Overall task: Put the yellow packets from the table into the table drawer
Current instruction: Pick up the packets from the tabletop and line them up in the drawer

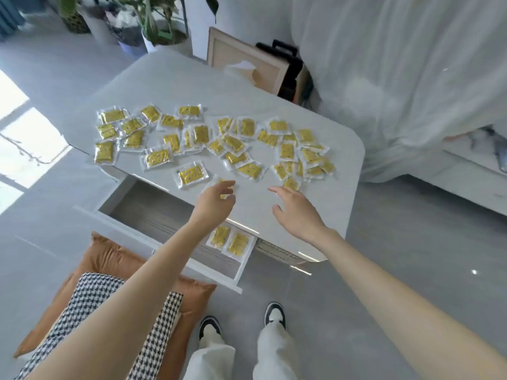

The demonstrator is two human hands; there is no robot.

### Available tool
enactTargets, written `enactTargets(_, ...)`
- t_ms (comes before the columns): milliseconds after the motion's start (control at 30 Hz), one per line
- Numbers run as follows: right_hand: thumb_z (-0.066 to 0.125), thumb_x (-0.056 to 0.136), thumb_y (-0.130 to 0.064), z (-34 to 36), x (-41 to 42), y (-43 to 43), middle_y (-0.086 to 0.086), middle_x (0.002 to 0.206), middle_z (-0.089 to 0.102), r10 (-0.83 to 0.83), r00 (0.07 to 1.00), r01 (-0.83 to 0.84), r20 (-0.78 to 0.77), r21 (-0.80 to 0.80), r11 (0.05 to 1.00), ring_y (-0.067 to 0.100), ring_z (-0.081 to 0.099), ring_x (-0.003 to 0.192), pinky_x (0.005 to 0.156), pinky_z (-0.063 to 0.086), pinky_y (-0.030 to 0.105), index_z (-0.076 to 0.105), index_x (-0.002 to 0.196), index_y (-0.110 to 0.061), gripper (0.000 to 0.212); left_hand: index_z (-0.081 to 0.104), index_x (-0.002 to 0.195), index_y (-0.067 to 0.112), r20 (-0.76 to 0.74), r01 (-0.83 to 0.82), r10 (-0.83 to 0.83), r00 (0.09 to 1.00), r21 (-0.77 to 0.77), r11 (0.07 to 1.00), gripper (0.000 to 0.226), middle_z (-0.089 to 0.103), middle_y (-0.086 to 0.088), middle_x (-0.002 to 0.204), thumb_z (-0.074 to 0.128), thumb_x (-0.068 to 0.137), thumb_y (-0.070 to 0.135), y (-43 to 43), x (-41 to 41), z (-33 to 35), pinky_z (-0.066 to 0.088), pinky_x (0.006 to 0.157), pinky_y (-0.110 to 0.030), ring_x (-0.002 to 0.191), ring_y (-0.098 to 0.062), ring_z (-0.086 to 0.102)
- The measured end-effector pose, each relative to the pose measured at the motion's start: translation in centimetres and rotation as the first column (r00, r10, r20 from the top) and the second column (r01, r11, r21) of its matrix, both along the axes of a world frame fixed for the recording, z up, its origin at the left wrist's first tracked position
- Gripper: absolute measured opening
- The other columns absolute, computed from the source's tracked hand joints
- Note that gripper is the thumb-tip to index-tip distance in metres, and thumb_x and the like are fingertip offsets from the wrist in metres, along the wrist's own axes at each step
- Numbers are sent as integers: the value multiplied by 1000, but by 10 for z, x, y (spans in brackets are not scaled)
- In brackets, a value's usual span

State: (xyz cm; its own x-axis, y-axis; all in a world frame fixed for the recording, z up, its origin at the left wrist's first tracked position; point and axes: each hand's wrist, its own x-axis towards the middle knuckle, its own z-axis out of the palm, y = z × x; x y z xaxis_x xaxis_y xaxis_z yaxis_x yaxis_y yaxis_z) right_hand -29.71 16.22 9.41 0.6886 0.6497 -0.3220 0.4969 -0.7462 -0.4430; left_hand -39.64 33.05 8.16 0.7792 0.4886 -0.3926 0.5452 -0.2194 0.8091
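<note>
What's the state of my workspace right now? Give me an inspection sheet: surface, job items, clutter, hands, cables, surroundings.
Surface: white table, rounded corners; drawer pulled open under its near edge.
Job's things: many yellow packets scattered on top; two packets lie at the drawer's right end.
Clutter: white tissue-like sheet at the far edge; on the table or behind it, cannot tell.
Hands: left hand pinches one packet; right hand open, fingers spread, near the packets.
Cables: nothing seen.
Surroundings: orange cushion, houndstooth cushion, potted plants, white drape.
</note>
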Motion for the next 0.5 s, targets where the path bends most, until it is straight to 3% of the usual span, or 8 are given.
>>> enactTargets(100,42,96,-18,41,19,-35,-3,147,43,-69,997,68,36,20,997,20,39,135,108,36,36,42,142,-23,47,49,136,25,10,61,-61,998,28,998,41,59,2,128,47,95,19,-28,16,37,45,81,-26,107,-18,58)
enactTargets(200,42,95,-18,72,41,-71,-3,146,44,-128,990,125,54,49,991,21,41,133,107,37,38,42,141,-23,47,48,136,26,27,101,-102,994,41,994,42,58,2,129,48,95,19,-54,38,64,44,76,-27,98,-16,57)
enactTargets(400,46,93,-15,118,98,-162,1,140,49,-188,975,176,115,107,979,23,45,129,104,38,36,47,138,-21,45,45,139,24,52,152,-156,986,71,986,44,56,1,132,48,95,20,-132,103,111,45,81,-27,106,-17,56)
enactTargets(500,47,93,-16,136,131,-211,1,142,47,-186,975,171,122,121,978,24,49,123,104,39,41,46,138,-21,46,45,140,23,62,130,-136,989,84,988,45,55,0,132,48,95,19,-178,139,132,41,81,-25,110,-17,55)
